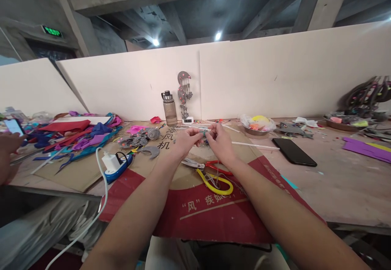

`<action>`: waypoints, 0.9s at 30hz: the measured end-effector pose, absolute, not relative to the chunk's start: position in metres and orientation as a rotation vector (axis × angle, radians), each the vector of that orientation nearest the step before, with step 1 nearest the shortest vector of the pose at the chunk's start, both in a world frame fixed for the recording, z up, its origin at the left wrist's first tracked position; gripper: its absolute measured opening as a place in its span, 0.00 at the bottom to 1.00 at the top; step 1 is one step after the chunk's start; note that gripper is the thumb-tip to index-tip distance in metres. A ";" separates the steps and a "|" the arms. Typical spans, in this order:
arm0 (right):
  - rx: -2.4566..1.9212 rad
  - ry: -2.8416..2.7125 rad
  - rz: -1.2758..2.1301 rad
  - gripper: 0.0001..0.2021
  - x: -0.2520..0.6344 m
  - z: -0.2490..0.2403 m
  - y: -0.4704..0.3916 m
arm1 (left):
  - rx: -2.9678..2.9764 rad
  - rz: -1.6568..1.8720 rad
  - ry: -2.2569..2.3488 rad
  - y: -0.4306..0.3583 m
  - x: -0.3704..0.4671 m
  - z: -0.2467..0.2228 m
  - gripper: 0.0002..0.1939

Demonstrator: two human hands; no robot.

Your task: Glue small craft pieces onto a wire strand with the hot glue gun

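Observation:
My left hand (pixel 190 139) and my right hand (pixel 219 140) meet above the cardboard sheet (pixel 183 225), fingertips pinched close together. Between them shows a small greenish bit, too tiny to make out. Grey thread (pixel 217 178) trails below my right hand onto the scissors. These scissors (pixel 215 186), with one yellow and one red handle, lie just under my hands, blades pointing left. To the left of my left hand sit grey felt pieces (pixel 134 139), a ball of grey yarn (pixel 153 134) and a grey crescent (pixel 151 152).
A bottle (pixel 170 109) and a hanging felt ornament (pixel 184 95) stand by the white partition (pixel 275 78). A black phone (pixel 293 152) lies right; a blue power strip (pixel 119 172) with a white cable lies left, near colourful felt scraps (pixel 82 135). Another person's hand (pixel 7 148) is far left.

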State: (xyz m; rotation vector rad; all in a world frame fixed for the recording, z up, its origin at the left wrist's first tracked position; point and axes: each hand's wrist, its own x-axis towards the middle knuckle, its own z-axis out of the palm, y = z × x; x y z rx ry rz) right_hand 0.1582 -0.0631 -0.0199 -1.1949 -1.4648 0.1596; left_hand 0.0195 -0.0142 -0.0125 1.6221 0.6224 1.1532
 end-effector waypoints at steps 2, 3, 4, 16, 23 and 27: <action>-1.193 -1.491 0.135 0.06 0.157 -0.020 -0.064 | 1.560 1.173 0.627 -0.014 0.020 -0.012 0.11; -1.195 -1.503 0.112 0.05 0.156 -0.020 -0.064 | 1.526 1.179 0.631 -0.015 0.020 -0.012 0.12; -1.197 -1.512 0.086 0.03 0.155 -0.021 -0.065 | 1.496 1.183 0.635 -0.015 0.020 -0.011 0.12; -1.180 -1.516 0.014 0.08 0.157 -0.019 -0.064 | 1.390 1.181 0.610 -0.017 0.022 -0.009 0.13; -1.251 -1.330 0.248 0.09 0.155 -0.017 -0.063 | 1.440 1.201 0.576 -0.015 0.024 -0.014 0.13; -1.257 -1.298 0.283 0.09 0.156 -0.017 -0.062 | 1.499 1.176 0.570 -0.012 0.025 -0.017 0.12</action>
